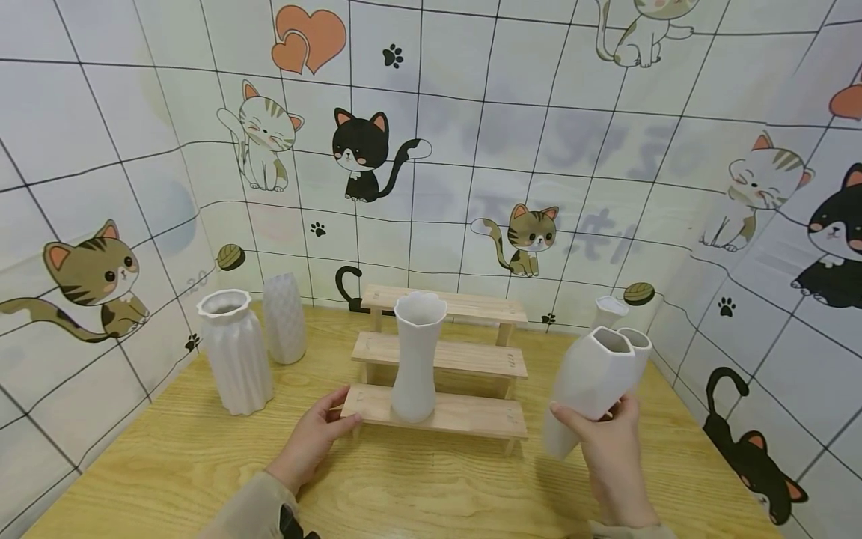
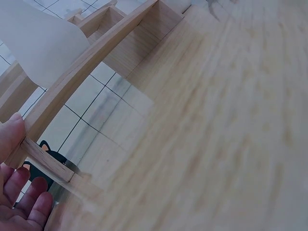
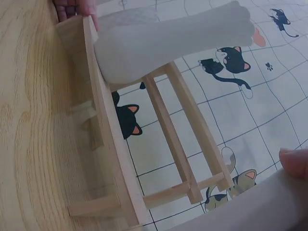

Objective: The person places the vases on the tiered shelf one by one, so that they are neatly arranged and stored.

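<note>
My left hand [image 1: 313,434] grips the left end of the lowest step of a three-step wooden stand [image 1: 471,415]. In the left wrist view its thumb lies on the board, with the fingers [image 2: 41,207] below. On that step a white vase [image 1: 414,367] with a wavy rim stands upright. To the right of the stand, my right hand [image 1: 609,457] holds a tilted white vase [image 1: 586,374] with an angular mouth, its thumb on the near side. Part of this vase [image 3: 255,207] fills the lower right of the right wrist view.
A ribbed white vase [image 1: 236,359] and a textured white vase [image 1: 284,322] stand left of the stand. Behind the held vase show a round-mouthed white vase [image 1: 641,344] and another white rim [image 1: 610,307]. A cat-print sheet [image 1: 458,150] encloses the wooden table [image 1: 431,494].
</note>
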Demonstrator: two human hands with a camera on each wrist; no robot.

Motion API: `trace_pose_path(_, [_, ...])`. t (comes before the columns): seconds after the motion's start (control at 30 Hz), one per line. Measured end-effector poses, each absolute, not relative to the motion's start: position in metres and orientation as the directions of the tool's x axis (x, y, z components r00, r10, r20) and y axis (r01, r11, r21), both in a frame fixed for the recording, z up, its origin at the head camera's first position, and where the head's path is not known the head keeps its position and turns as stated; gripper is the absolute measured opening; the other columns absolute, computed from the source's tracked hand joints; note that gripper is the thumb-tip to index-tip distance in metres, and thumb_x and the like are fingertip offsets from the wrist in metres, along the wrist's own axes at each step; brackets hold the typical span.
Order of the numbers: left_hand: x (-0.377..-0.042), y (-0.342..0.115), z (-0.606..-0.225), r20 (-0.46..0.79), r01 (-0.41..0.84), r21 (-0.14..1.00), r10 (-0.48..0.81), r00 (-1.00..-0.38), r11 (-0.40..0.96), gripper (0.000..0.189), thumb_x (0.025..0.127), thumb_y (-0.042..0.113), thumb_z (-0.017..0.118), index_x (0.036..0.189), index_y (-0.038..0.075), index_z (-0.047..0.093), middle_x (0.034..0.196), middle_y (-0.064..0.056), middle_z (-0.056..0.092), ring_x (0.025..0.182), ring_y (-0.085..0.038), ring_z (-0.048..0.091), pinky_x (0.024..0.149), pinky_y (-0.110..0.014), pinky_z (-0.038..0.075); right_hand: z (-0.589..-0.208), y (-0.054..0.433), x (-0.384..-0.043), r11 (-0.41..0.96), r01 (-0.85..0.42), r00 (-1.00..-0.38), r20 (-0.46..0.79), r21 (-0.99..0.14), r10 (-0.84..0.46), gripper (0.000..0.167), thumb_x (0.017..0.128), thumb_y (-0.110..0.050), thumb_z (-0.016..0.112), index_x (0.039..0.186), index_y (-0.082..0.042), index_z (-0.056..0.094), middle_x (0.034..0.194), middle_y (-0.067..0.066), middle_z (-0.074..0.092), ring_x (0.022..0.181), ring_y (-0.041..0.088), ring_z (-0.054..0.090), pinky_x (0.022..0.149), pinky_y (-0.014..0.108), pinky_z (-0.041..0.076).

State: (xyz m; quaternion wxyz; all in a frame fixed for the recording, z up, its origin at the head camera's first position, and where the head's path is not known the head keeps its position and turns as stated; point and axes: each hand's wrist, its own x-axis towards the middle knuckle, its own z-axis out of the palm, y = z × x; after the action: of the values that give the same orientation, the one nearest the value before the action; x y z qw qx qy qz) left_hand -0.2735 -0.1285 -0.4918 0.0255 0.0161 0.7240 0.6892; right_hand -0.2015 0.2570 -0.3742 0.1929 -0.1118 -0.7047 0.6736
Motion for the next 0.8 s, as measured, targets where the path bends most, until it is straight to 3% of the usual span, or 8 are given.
trace_pose_path(0.13, [-0.273,-0.129,-0.492,-0.010,-0.007,0.999,0.057,-0.998,0.054,0.071,0.084,0.025,0.076,0.144,0.009,0.043,0.130,-0.014,0.051,0.110,-0.025,0.053,0.088,-0.036,0.048,-0.368,0.246,-0.204,0.070,-0.110,-0.923,0.128,-0.991,0.364,0.092,0.074,-0.004,0.083,0.140,-0.014,0.020,0.133,0.003,0.036,0.119,0.022,0.041,0.095,0.037,0.038])
trace_pose_path(0.43, [-0.273,-0.128,-0.491,-0.013,-0.009,0.998,0.057,-0.998,0.063,0.071,0.084,0.026,0.076,0.145,0.010,0.042,0.132,-0.015,0.051,0.110,-0.026,0.053,0.089,-0.038,0.047,-0.360,0.224,-0.212,0.050,-0.193,-0.950,0.200,-0.980,0.242,0.084,0.074,0.002,0.081,0.136,-0.016,0.027,0.132,0.004,0.041,0.118,0.022,0.044,0.097,0.044,0.037])
trace_pose_path(0.8, [-0.274,-0.129,-0.493,-0.021,-0.018,0.998,0.065,-0.998,0.054,0.072,0.084,0.027,0.076,0.145,0.010,0.042,0.134,-0.015,0.050,0.113,-0.027,0.052,0.090,-0.039,0.047,-0.355,0.203,-0.220,0.069,-0.139,-0.973,0.149,-0.988,0.178,0.093,0.075,-0.002,0.081,0.142,-0.015,0.018,0.140,0.013,0.031,0.124,0.033,0.038,0.099,0.053,0.037])
